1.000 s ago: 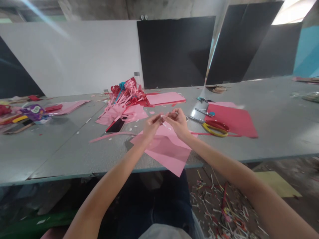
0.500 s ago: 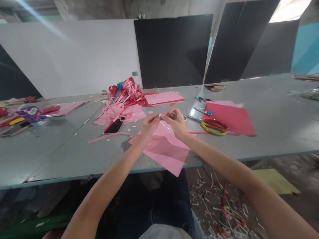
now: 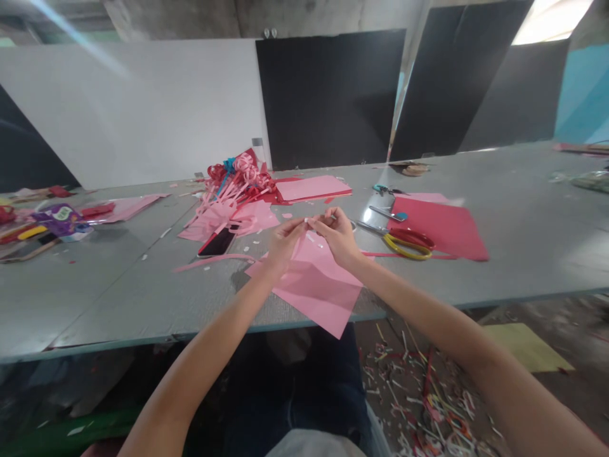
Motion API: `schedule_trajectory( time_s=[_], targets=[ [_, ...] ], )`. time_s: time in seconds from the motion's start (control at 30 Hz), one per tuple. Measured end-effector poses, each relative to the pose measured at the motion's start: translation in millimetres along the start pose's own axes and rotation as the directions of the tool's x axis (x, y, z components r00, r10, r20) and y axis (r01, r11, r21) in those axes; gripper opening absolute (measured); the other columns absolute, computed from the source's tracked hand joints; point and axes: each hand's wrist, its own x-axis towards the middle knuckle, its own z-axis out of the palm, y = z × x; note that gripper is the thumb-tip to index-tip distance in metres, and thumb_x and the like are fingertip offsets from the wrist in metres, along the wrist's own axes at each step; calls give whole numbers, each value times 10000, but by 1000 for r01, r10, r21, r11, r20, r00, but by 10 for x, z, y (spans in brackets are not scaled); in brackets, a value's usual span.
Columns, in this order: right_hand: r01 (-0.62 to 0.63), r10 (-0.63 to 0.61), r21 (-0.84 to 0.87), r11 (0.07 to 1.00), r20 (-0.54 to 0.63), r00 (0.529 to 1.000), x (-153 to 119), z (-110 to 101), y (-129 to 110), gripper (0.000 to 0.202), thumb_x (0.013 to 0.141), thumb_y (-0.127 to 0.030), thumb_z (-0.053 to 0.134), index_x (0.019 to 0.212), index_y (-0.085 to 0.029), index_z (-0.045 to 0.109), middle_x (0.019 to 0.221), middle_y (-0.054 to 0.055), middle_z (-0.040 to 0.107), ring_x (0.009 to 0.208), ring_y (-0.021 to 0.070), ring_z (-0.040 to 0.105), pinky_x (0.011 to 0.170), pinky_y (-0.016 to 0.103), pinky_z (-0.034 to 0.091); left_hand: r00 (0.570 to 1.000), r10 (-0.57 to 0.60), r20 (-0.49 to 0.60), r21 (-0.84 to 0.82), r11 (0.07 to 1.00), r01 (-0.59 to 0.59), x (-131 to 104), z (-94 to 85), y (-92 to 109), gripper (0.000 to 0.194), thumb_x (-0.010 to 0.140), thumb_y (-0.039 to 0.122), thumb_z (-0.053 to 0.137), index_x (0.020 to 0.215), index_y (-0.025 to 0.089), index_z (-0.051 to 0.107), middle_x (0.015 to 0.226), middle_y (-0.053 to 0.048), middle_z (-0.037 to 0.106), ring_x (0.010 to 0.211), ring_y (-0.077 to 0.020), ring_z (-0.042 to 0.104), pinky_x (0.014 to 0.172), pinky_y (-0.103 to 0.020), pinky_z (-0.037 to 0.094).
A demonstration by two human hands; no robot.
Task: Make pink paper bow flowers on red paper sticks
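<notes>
My left hand (image 3: 284,240) and my right hand (image 3: 339,236) meet above the table, thumbs and fingers pinched together. Between their fingertips shows a small whitish piece (image 3: 307,221), too small to name surely. Beneath them a pink paper sheet (image 3: 318,289) lies askew, one corner over the table's front edge. From the left, a curled pink paper strip (image 3: 214,260) runs toward my left wrist; whether it reaches the fingers is hidden. Right of my right hand lie scissors (image 3: 409,244) with red and yellow handles, beside a red paper stack (image 3: 440,228).
A heap of pink and red curled ribbons (image 3: 240,181) stands at the back left, with a phone (image 3: 219,242) in front. Further back are stacked pink sheets (image 3: 314,187). A purple packet (image 3: 61,219) sits far left. Paper scraps (image 3: 428,393) litter the floor.
The pink strip's free left end has shifted slightly to the right. Both hands keep their pinch at nearly the same spot.
</notes>
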Motion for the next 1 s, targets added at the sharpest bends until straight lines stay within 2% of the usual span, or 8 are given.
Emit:
schedule_trajectory(
  time_s=[0.47,0.7,1.0],
  targets=[
    [-9,9,42,999,2,1000,1,-6,12,355,658,-252,693,730,-231,346,670,-68,598,631,82,577,570,223,406,999,-45,15,-48,998,46,8,-11,-14,129,639,259,707,755,203,718,792,-17,706,790,-146,628,809,-308,464],
    [3,-3,51,999,-2,1000,-4,2,3,351,654,-241,693,719,-231,348,650,-74,593,636,87,587,607,242,433,999,-23,37,-9,1000,24,20,-37,-44,126,665,254,680,779,215,715,824,-12,703,807,-137,618,811,-299,454],
    [13,-14,47,999,11,1000,-5,2,-4,345,665,-244,686,716,-231,345,655,-70,584,632,85,571,590,235,424,1000,-1,21,63,998,0,-12,-20,15,122,680,261,667,781,215,717,850,-23,708,841,-162,626,830,-332,463]
  ],
)
